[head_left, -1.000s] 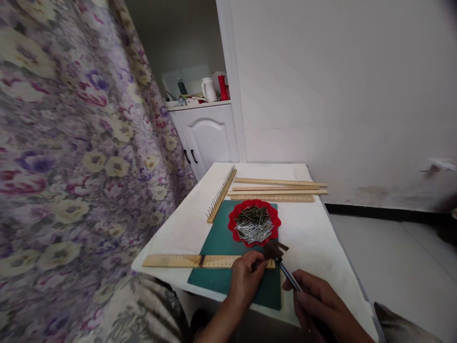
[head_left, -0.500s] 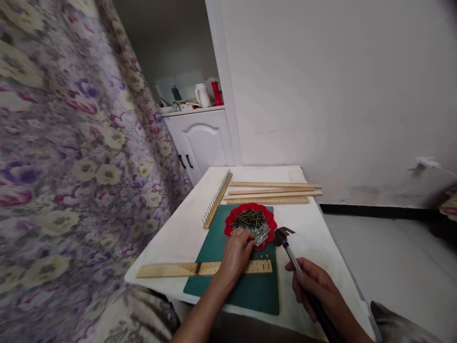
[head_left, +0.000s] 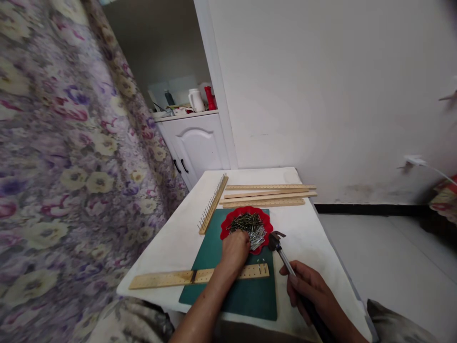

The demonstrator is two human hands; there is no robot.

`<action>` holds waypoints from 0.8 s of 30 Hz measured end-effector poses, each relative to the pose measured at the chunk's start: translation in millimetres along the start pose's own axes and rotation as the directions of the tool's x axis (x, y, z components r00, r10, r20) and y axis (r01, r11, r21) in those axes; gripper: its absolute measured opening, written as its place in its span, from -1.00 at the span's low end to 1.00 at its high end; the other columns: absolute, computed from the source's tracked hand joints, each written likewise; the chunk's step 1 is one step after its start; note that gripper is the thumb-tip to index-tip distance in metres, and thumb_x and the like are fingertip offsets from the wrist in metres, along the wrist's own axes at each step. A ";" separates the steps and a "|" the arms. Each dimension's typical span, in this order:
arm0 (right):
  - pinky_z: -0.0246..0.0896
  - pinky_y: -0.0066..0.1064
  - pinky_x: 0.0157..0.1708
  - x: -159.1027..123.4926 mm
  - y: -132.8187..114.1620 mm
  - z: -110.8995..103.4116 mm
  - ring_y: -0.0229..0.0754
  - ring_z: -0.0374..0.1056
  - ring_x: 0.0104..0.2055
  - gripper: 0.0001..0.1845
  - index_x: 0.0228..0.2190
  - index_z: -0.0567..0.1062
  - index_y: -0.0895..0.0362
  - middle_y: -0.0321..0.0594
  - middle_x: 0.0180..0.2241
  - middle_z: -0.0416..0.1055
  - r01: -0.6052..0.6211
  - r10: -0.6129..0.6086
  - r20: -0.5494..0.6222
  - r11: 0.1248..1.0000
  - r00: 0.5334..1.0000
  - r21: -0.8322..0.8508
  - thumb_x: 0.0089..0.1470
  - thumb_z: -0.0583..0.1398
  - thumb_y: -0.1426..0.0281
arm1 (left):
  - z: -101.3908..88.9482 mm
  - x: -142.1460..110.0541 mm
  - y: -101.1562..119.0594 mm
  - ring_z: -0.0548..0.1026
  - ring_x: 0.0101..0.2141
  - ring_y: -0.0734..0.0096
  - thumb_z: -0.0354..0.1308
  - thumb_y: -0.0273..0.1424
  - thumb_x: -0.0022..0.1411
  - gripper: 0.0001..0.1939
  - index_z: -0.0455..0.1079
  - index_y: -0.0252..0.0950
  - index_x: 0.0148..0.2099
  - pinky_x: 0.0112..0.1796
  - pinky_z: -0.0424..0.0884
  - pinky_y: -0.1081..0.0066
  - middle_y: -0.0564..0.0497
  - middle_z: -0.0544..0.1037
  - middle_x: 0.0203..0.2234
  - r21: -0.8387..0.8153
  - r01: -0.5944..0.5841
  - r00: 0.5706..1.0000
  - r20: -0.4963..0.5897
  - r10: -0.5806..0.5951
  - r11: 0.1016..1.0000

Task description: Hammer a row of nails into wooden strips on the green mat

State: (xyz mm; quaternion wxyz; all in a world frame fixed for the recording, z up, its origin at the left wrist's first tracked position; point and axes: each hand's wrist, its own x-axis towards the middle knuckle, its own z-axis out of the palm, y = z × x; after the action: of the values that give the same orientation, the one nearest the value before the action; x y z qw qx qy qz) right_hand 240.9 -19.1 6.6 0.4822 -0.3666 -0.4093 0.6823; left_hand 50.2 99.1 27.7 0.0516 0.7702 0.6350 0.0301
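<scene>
Your left hand (head_left: 234,250) is at the near side of the red dish (head_left: 246,210), fingers curled down by the nails (head_left: 256,233). Fingertips are hidden, so I can't make out whether you're pinching one. Your right hand (head_left: 306,286) is wrapped around the handle of the hammer (head_left: 286,263), head up and just beside the dish's right rim; contact unclear.

Under your left forearm: drilled wooden strip (head_left: 253,272), lying across the green mat (head_left: 250,303), its far-left end out on the worktop (head_left: 160,252). Two nails (head_left: 262,267) stand in its right end, between your hands. Too small to judge their lean.

Risks, my read:
- Neither hand grips the strip. A forearm bump or an off-centre hit could slide it or knock those nails askew.
- Hammer head is tight to the dish. A careless swing clips the rim and spills nails.
- Left fingers are down among loose points; a blind grab could prick you or bring up several.
- Left hand is near the hammer head; a stray swing could catch it.

Beyond your left hand: nail-studded strip (head_left: 214,209), points or heads upward, can't resolve which. Reaching over it could scratch you. Beyond the dish: loose wooden strips (head_left: 267,193) laid close together; a shove could scatter them.
</scene>
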 end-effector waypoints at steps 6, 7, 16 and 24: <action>-0.18 -0.64 -0.85 1.4 2.6 -0.6 -0.47 0.04 -0.86 -0.61 -0.27 0.30 0.14 -0.44 -0.67 0.38 0.002 -0.002 -0.013 1.000 1.000 -0.005 0.02 0.18 0.09 | -5.9 -4.3 2.4 0.50 -0.27 0.23 0.05 -0.47 0.13 -0.87 0.43 -0.28 -0.33 -0.32 0.29 0.41 -0.11 0.54 -0.29 0.023 -0.042 0.999 0.002 0.042 0.999; -0.18 -0.63 -0.85 1.3 2.3 -0.7 -0.47 0.05 -0.86 -0.61 -0.27 0.30 0.14 -0.44 -0.67 0.38 0.000 -0.001 -0.017 1.000 1.000 -0.006 0.02 0.18 0.09 | -7.3 -6.2 2.1 0.50 -0.26 0.25 0.05 -0.46 0.15 -0.88 0.42 -0.28 -0.31 -0.31 0.29 0.42 -0.10 0.53 -0.28 0.021 -0.051 0.999 -0.002 0.051 0.998; -0.15 -0.63 -0.84 5.7 9.6 -0.7 -0.46 0.08 -0.85 -0.64 -0.29 0.28 0.12 -0.43 -0.64 0.40 0.062 -0.069 -0.079 0.994 0.995 -0.087 0.03 0.20 0.13 | -14.0 -37.7 -1.4 0.37 -0.44 0.43 -0.01 -0.53 0.17 -0.89 0.27 -0.26 -0.39 -0.42 0.17 0.49 0.06 0.42 -0.49 -0.320 -0.222 0.966 -0.199 0.164 0.921; -0.08 -0.60 -0.83 7.9 11.4 -1.3 -0.46 0.08 -0.84 -0.63 -0.27 0.29 0.13 -0.44 -0.61 0.39 0.088 -0.120 -0.203 0.983 0.972 -0.161 -0.02 0.25 0.17 | 0.6 -86.9 33.5 0.27 -0.50 0.52 0.00 -0.58 0.11 -0.85 0.26 -0.28 -0.46 -0.48 0.08 0.50 0.10 0.36 -0.54 -0.549 -0.394 0.910 -0.119 0.398 0.737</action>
State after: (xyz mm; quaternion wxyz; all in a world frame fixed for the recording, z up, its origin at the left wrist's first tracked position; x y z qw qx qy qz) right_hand 235.9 -13.5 -5.2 0.5291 -0.4506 -0.4249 0.5801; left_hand 66.4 7.5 32.8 0.2700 0.8377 0.4192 0.2229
